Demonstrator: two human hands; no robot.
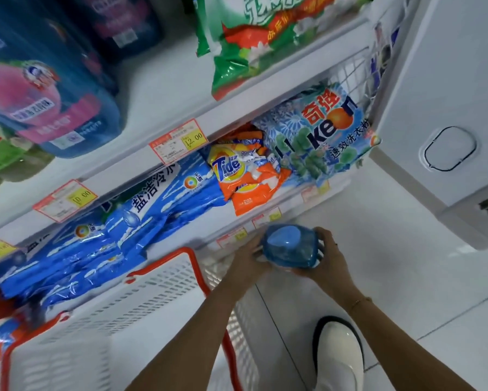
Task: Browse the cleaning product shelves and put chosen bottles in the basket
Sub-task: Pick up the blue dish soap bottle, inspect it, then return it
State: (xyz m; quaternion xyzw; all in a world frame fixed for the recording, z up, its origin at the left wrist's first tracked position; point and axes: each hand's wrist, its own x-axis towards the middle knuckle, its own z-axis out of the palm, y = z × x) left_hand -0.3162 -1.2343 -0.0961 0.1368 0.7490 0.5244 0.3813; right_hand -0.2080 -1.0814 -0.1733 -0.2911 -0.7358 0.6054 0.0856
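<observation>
Both hands, L (pixel 250 256) & R (pixel 329 258), clasp the blue bottle (pixel 290 246) by its 2 sides beside the basket (pixel 152 292); prob heavy, slick plastic, so support underneath.

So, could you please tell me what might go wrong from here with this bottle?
1. The blue bottle is held between the left hand and right hand over floor tiles, not over the white basket; a slip would likely drop it near the white shoe.
2. Moving across, it may clip the red rim.
3. The orange Tide bag overhangs its shelf edge above the hands and could be knocked.
</observation>
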